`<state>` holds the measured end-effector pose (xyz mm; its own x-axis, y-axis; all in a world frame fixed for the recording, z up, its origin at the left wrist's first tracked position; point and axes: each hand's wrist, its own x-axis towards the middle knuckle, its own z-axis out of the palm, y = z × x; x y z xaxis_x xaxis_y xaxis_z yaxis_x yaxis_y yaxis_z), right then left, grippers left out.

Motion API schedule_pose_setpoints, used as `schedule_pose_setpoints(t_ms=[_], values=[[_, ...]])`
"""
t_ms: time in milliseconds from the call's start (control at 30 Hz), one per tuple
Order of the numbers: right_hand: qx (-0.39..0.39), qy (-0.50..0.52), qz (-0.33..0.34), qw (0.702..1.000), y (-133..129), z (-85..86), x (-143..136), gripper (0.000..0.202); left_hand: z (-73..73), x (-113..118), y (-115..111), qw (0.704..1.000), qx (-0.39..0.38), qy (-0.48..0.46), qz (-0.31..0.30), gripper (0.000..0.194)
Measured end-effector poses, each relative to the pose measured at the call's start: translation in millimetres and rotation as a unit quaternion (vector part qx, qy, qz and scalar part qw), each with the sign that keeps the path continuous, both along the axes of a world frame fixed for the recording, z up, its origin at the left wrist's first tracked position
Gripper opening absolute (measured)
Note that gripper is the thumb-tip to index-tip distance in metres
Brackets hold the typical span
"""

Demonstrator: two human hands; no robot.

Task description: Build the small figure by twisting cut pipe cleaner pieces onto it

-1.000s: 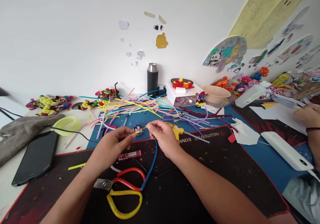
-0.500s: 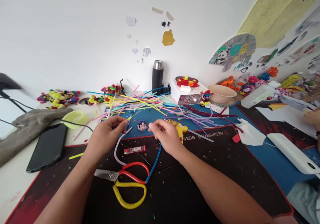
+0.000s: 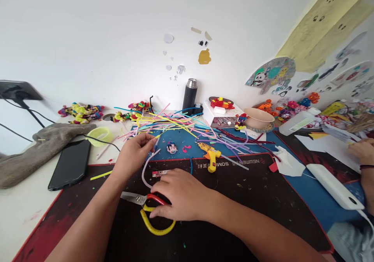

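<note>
My left hand (image 3: 137, 151) is closed in a pinch on a thin yellow pipe cleaner (image 3: 159, 136), its short tip showing past the fingers. Over the scissors (image 3: 157, 231) lies my right hand (image 3: 182, 196), thumb and fingers apart, touching or just above the red and yellow handles. The blades point left. A small doll-like head (image 3: 172, 148) rests on the blue mat beyond, beside small pink curls (image 3: 186, 149). Between my hands are a pale lilac pipe cleaner (image 3: 144, 172) and a pink lighter (image 3: 159, 173), partly covered by my right hand.
A yellow glue gun (image 3: 210, 157) lies right of centre. Behind it spreads a pile of colourful pipe cleaners (image 3: 175, 122), with a black thermos (image 3: 189, 96) by the wall. At left are a phone (image 3: 70, 164) and a tape roll (image 3: 101, 137). Another person's hand (image 3: 362, 153) is at far right.
My right hand has come down and towards me, from near the doll head to the scissors. The pink curls and glue gun are now uncovered. My left hand keeps its pinch.
</note>
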<state>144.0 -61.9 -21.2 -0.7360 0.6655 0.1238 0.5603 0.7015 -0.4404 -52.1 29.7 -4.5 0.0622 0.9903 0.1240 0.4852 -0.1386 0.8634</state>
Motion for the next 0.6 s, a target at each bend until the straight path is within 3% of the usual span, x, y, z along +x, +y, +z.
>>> schedule_pose_setpoints(t_ms=[133, 333, 500, 600], values=[[0.045, -0.124, 0.02, 0.991, -18, 4.1, -7, 0.049, -3.4, -1, 1, 1.0, 0.014, -0.008, -0.005, 0.046], [0.009, -0.172, 0.009, 0.985, -25, 11.3, -16, 0.032, -9.4, -4, 6, 1.0, 0.025, -0.01, -0.005, 0.046], [-0.116, -0.079, -0.044, 0.989, -21, 18.5, -16, 0.025, -12.7, -13, 10, 0.999, 0.03, -0.04, 0.004, 0.049], [-0.245, 0.06, -0.109, 0.962, -17, 14.3, -13, 0.024, -11.2, -22, 13, 0.995, 0.047, -0.075, 0.044, 0.048]])
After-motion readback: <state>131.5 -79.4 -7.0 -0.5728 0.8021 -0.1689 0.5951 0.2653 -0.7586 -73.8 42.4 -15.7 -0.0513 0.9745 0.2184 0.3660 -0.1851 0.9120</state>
